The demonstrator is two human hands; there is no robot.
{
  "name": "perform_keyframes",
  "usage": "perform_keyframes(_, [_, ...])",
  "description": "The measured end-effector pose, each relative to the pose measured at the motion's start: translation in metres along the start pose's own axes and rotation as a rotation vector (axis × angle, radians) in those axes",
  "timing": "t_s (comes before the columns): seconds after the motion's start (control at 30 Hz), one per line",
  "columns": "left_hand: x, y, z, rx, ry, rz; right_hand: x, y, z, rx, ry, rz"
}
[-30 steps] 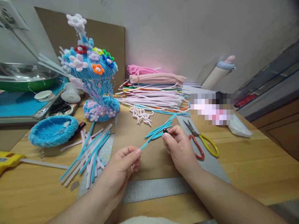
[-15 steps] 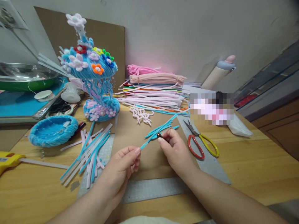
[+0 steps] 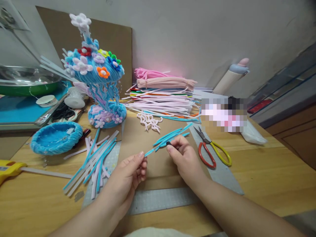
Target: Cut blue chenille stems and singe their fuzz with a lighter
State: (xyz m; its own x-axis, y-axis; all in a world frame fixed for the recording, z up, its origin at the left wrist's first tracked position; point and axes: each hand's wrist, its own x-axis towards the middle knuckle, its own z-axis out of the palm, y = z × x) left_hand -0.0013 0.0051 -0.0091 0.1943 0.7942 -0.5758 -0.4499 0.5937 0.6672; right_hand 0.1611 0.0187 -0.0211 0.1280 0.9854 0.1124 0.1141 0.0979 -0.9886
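Observation:
My left hand (image 3: 134, 168) pinches the near end of a blue pipe cleaner (image 3: 149, 152) between thumb and fingertips. A small dark object (image 3: 169, 144) is gripped in the fingertips of my right hand (image 3: 181, 153), beside the blue strip; its shape is mostly hidden. Several blue pipe cleaners (image 3: 169, 134) lie just beyond on the brown board (image 3: 130, 138). Curled pale pink pieces (image 3: 149, 121) rest at the back of that board. Both hands are above the board, a short gap apart.
Red-and-yellow-handled scissors (image 3: 208, 141) lie right of the board. A blue flowered ornament (image 3: 98, 72), a blue fuzzy ring (image 3: 56, 138) and cut strips (image 3: 95, 161) stand left. Pipe cleaner bundles (image 3: 165, 84) fill the back; a yellow tool (image 3: 11, 170) is at far left.
My left hand has moved slightly left, and the held blue strip has slid down and left with it. My right hand has stayed nearly in place.

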Motion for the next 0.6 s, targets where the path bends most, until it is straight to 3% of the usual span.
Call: perform_keyframes(0.6, [0.0005, -0.0016, -0.0025, 0.004, -0.017, 0.006, -0.0044, 0.0022, -0.0004, -0.032, -0.020, -0.053])
